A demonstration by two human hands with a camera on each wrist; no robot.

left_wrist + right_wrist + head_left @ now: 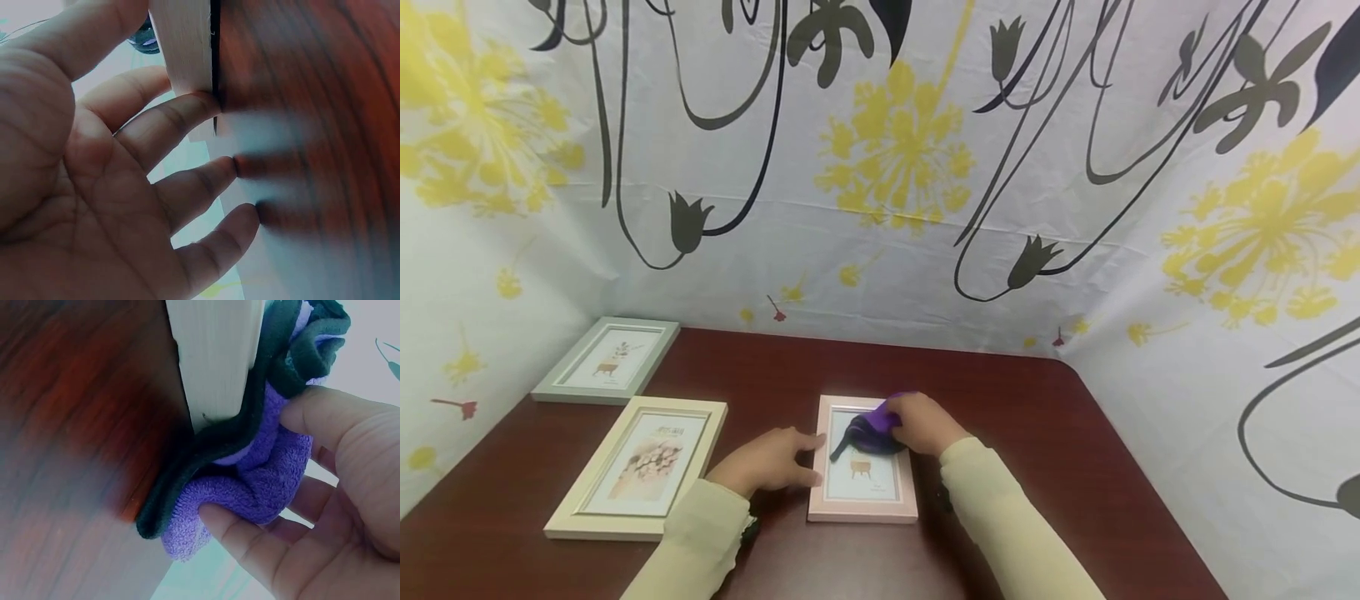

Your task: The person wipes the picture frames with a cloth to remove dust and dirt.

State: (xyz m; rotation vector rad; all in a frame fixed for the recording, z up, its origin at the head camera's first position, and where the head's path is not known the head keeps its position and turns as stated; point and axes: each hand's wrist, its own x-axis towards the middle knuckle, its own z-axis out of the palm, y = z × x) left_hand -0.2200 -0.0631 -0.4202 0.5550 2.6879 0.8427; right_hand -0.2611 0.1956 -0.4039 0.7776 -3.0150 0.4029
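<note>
A pink picture frame (862, 511) lies flat on the dark red wooden table, with a small stool-like drawing on its print. My left hand (771, 462) rests at its left edge. In the left wrist view the fingers (165, 128) are spread and nearly straight, with fingertips against the frame's side (184, 47) and the tabletop. My right hand (925, 423) grips a bunched purple cloth (872, 433) with dark trim over the frame's upper right part. Seen from the right wrist, the cloth (275, 469) is pinched between thumb and fingers and laps over the frame's edge (215, 362).
To the left lies a larger cream picture frame (598, 525) with a flower print. Behind it, in the far left corner, is a pale green frame (655, 354). A white sheet (760, 283) with flower patterns hangs around the table's (1022, 433) back and sides.
</note>
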